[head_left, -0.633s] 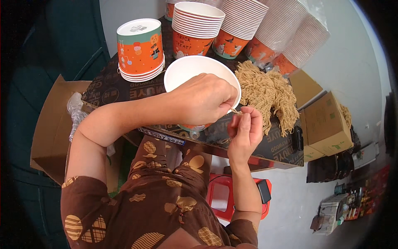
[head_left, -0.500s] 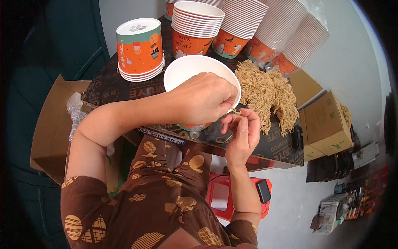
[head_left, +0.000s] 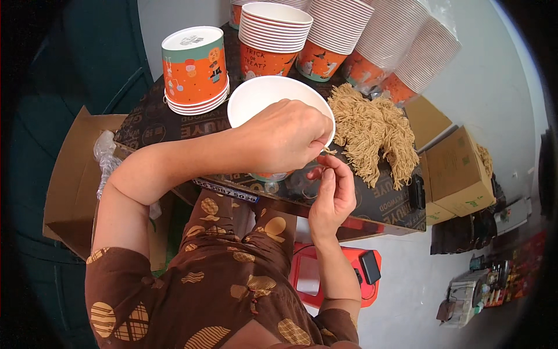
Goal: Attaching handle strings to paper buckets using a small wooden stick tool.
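Observation:
A paper bucket (head_left: pixel 256 96) with a white inside and an orange printed outside stands at the table's front edge. My left hand (head_left: pixel 288 134) reaches across its mouth, fingers closed at the right rim, where a short piece of tan cord (head_left: pixel 330 151) shows by the fingertips. Just outside that rim is my right hand (head_left: pixel 332 198), its thumb and fingers pinched on the cord. A thin loop of the same cord (head_left: pixel 311 195) hangs beside the right fingers. The left fingertips are partly hidden behind the hand.
A heap of tan cords (head_left: pixel 375 134) lies right of the bucket. Upside-down nested buckets (head_left: pixel 195 70) stand left; tall bucket stacks (head_left: pixel 276 35) line the back. Cardboard boxes flank the table, an open one (head_left: pixel 70 174) left and another (head_left: pixel 462 171) right. A red stool (head_left: pixel 349 256) holds a black device (head_left: pixel 369 266).
My right hand has moved slightly left and down, its fingers still at the cord. The left hand stays almost in place at the rim.

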The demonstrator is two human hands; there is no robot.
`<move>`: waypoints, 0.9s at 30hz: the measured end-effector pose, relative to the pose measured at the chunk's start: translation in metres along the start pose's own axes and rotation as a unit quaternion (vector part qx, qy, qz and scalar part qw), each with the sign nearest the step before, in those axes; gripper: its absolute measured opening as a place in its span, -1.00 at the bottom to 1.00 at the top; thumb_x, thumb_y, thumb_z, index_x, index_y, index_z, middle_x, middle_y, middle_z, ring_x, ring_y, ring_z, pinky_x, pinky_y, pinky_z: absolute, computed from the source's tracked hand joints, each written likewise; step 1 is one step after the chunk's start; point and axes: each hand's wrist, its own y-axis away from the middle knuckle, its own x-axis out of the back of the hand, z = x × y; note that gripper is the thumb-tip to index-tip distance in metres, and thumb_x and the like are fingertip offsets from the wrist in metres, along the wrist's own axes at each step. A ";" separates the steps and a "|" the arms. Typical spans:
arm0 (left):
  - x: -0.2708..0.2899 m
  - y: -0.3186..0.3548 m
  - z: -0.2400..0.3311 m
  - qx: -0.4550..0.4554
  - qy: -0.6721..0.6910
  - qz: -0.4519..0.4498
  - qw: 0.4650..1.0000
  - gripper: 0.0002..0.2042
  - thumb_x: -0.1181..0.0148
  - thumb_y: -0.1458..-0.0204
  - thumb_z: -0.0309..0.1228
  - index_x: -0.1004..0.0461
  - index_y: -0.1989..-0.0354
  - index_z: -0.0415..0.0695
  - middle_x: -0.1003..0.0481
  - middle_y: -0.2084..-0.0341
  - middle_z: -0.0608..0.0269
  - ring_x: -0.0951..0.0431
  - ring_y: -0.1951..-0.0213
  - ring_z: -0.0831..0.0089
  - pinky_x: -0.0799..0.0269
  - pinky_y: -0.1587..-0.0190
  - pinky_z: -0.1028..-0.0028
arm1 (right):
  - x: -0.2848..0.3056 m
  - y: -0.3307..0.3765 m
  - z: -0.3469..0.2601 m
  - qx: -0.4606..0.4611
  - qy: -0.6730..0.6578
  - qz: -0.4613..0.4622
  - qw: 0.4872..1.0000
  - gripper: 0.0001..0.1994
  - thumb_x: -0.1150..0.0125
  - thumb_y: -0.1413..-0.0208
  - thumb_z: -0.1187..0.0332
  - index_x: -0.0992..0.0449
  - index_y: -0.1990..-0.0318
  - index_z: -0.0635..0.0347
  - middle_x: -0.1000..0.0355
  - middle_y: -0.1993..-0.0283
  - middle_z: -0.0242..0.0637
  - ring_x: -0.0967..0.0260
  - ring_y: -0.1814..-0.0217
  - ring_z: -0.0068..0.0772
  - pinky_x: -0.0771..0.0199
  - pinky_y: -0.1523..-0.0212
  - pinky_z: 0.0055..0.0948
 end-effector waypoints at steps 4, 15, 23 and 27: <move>-0.001 -0.001 0.000 0.001 -0.001 -0.003 1.000 -0.92 -0.17 0.10 -0.53 -0.49 0.46 -0.30 -0.52 0.50 0.00 -0.55 0.41 0.05 -0.44 0.36 0.26 | -0.001 -0.002 -0.001 0.009 0.017 0.008 1.000 -0.80 0.06 -0.29 0.53 -0.40 0.00 0.40 -0.35 0.11 -0.28 -0.33 0.30 -0.59 -0.39 0.25 -0.59; -0.001 0.001 -0.002 -0.032 -0.044 -0.001 0.999 -0.92 -0.17 0.07 -0.53 -0.50 0.42 -0.29 -0.51 0.46 0.01 -0.54 0.36 0.01 -0.43 0.31 0.20 | -0.003 -0.007 0.000 0.017 0.045 0.024 0.999 -0.79 0.05 -0.28 0.54 -0.41 -0.01 0.40 -0.34 0.15 -0.28 -0.28 0.38 -0.66 -0.34 0.43 -0.66; -0.002 0.003 -0.003 -0.059 -0.035 0.016 0.998 -0.90 -0.18 0.07 -0.54 -0.52 0.37 -0.28 -0.52 0.42 0.02 -0.54 0.35 0.02 -0.44 0.29 0.20 | -0.001 -0.014 -0.003 0.031 0.093 0.020 0.995 -0.82 0.00 -0.26 0.55 -0.46 0.04 0.39 -0.33 0.24 -0.34 -0.24 0.40 -0.68 -0.27 0.44 -0.68; -0.003 0.003 -0.004 -0.059 -0.038 0.017 0.997 -0.90 -0.17 0.07 -0.54 -0.52 0.37 -0.28 -0.51 0.42 0.02 -0.54 0.34 0.03 -0.44 0.28 0.20 | 0.001 -0.017 0.000 0.033 0.092 0.021 0.995 -0.85 -0.03 -0.24 0.56 -0.46 0.09 0.38 -0.33 0.26 -0.36 -0.23 0.39 -0.69 -0.27 0.40 -0.70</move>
